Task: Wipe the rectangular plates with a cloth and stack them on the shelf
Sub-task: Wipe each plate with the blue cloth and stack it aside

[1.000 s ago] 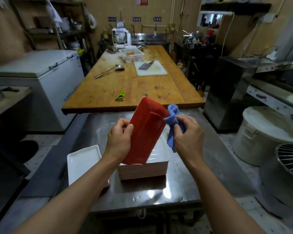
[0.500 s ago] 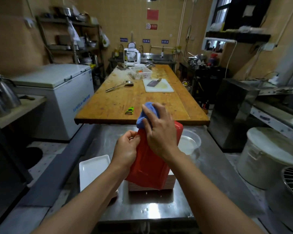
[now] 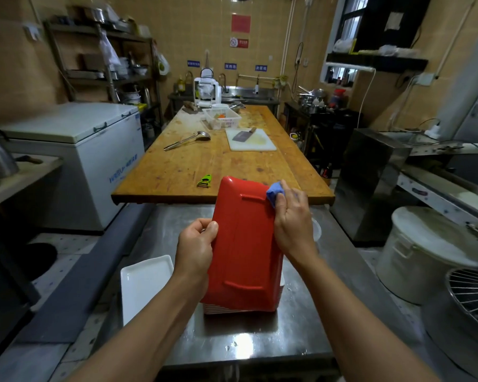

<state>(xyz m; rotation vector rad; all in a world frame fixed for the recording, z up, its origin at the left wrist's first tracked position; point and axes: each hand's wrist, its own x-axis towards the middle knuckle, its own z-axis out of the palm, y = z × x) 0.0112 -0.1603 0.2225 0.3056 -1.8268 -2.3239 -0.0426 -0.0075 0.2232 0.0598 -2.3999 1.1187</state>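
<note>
Two hands on one plate here: your left hand (image 3: 196,248) has its fingers curled round the left edge of the red rectangular plate (image 3: 246,244), tilted up mid-frame with its underside facing you. Your right hand (image 3: 293,221) presses the blue cloth (image 3: 274,193) against the plate's upper right corner, fingers together and curled over it. The plate's bottom edge sits over the stack of plates (image 3: 218,308) on the steel table (image 3: 249,343), white tray (image 3: 142,285) lower left.
</note>
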